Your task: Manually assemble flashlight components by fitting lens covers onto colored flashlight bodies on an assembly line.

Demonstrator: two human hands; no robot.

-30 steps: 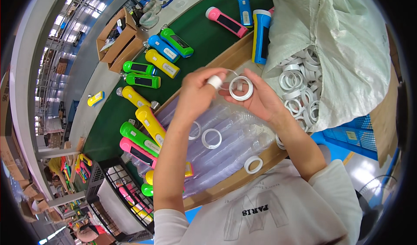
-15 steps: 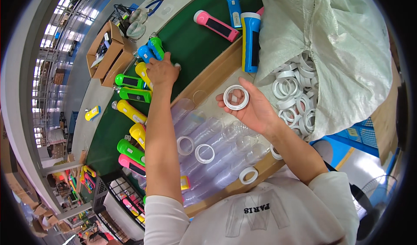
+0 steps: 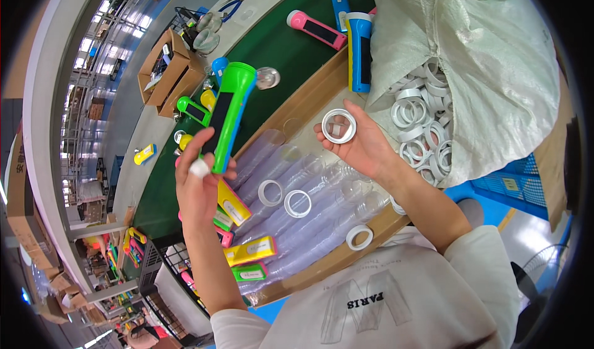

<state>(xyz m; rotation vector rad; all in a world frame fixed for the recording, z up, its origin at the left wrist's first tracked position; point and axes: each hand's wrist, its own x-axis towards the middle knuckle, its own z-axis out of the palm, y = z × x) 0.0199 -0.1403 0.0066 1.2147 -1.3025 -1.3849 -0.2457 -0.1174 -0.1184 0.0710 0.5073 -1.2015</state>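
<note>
My left hand point(image 3: 201, 191) grips a green flashlight point(image 3: 232, 111) by its narrow end, with the wide green head tilted up. It has a dark panel on its front and a blue back. A white cover wraps one of that hand's fingertips. My right hand point(image 3: 366, 144), palm up, holds a white plastic ring point(image 3: 325, 131) between thumb and fingers; something clear seems to sit inside it. Below, two white rings lie on clear plastic sleeves point(image 3: 322, 194) in a cardboard tray point(image 3: 303, 95). A clear round disc point(image 3: 268, 78) rests beside the green flashlight's head.
A white woven sack point(image 3: 489, 89) spills several white rings point(image 3: 408, 111) at the right. Yellow, green and pink flashlights point(image 3: 247, 250) lie along the tray's left side; blue and pink ones point(image 3: 317, 30) stand farther back on the green belt point(image 3: 272, 46). An open cardboard box point(image 3: 176, 80) sits at far left.
My left hand has picked up the green flashlight from the belt and drawn it back toward me, raised and upright. My right hand still holds the ring in nearly the same place.
</note>
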